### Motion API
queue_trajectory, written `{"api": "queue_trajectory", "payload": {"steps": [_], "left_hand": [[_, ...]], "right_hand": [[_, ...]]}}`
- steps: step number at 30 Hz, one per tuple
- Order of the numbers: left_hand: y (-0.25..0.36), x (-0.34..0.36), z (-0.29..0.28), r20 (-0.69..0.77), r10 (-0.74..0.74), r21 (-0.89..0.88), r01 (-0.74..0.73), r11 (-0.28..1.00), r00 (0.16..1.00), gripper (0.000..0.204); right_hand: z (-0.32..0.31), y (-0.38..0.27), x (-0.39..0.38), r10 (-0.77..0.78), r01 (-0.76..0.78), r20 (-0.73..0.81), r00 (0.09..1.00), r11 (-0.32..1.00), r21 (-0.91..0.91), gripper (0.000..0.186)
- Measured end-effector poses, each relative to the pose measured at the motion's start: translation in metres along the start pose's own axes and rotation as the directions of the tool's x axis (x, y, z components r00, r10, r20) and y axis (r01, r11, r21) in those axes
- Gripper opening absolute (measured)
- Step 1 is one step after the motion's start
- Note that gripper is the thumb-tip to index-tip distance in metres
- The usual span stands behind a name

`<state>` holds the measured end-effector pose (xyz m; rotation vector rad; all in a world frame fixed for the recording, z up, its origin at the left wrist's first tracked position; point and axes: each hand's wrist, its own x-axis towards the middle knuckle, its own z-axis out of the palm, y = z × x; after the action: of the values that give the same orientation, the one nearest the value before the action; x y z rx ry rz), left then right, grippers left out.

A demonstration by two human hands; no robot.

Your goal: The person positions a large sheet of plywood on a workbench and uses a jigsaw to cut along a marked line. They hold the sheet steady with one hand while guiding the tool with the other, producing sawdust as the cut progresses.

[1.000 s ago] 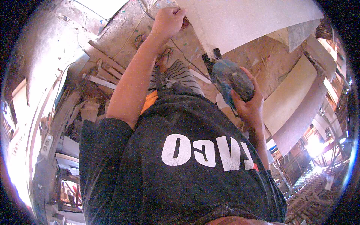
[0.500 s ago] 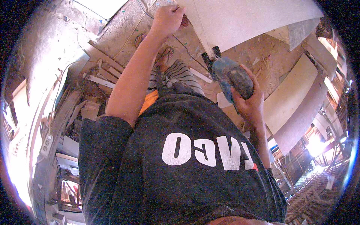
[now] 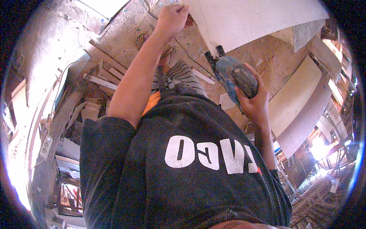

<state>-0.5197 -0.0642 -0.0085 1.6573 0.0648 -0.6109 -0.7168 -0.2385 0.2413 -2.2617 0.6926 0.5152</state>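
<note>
The left grip (image 3: 173,20), fingers curled at the left edge of the large pale flat sheet (image 3: 263,23), would probably serve best by steadying that edge well apart from the tool; the sheet spreads from there toward the upper right, its near corner beside the tool's black forked front. On the right, the right grip (image 3: 254,106) is wrapped around the rounded, dusty blue-and-dark-grey power tool (image 3: 238,76), and an even hold with the front square to the sheet should keep things steady (light pressure seems wiser than force). As for what is hidden, I cannot tell whether the left fingertips truly pinch the sheet; its far side is cut off above, and any blade or working face is lost around the black front.
</note>
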Motion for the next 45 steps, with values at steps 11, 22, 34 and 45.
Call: {"api": "queue_trajectory", "payload": {"steps": [11, 22, 34, 45], "left_hand": [[-0.002, -0.002, -0.001, -0.026, 0.022, 0.043, -0.021, 0.999, 0.999, 0.042], [0.008, 0.000, -0.009, 0.102, -0.048, -0.047, 0.053, 0.997, 0.994, 0.044], [0.002, 0.002, -0.010, 0.115, -0.016, -0.060, 0.023, 0.998, 0.993, 0.043], [0.001, -0.003, -0.002, 0.083, -0.031, -0.161, 0.044, 0.986, 0.996, 0.041]], "right_hand": [[0.001, -0.003, 0.000, -0.036, 0.036, 0.009, 0.999, 0.999, 0.012, 0.064], [0.011, 0.007, -0.003, -0.074, 0.070, -0.069, 0.995, 0.996, -0.055, 0.065], [0.012, 0.007, 0.000, -0.052, 0.051, -0.061, 0.997, 0.998, -0.025, 0.064], [0.014, 0.008, 0.000, -0.049, 0.048, -0.088, 0.995, 0.999, -0.007, 0.066]]}}
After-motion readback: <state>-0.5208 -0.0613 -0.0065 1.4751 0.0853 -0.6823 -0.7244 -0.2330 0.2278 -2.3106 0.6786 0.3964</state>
